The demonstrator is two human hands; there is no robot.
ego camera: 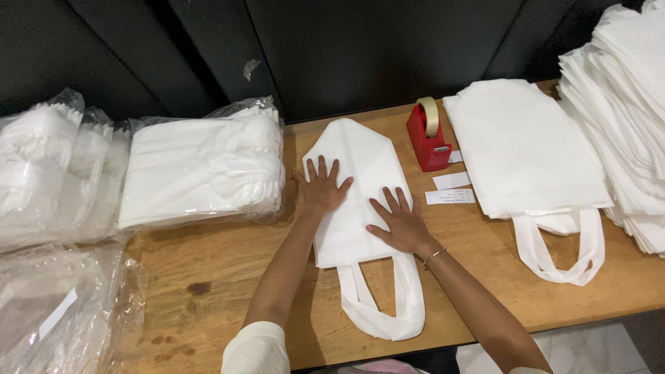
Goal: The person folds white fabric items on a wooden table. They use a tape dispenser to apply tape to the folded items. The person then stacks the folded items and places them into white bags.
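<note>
Hands press flat, fingers spread: left hand (323, 188) and right hand (402, 223) on a folded white fabric tote bag (355, 181) lying on the wooden table (208, 277), beside a red tape dispenser (427, 135).

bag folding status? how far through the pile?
Done: wrapped bundles of folded bags sit at left. In hand: left hand and right hand press flat one white tote bag, its top corners folded in. Left: flat bag stack and a tall pile at right.
</note>
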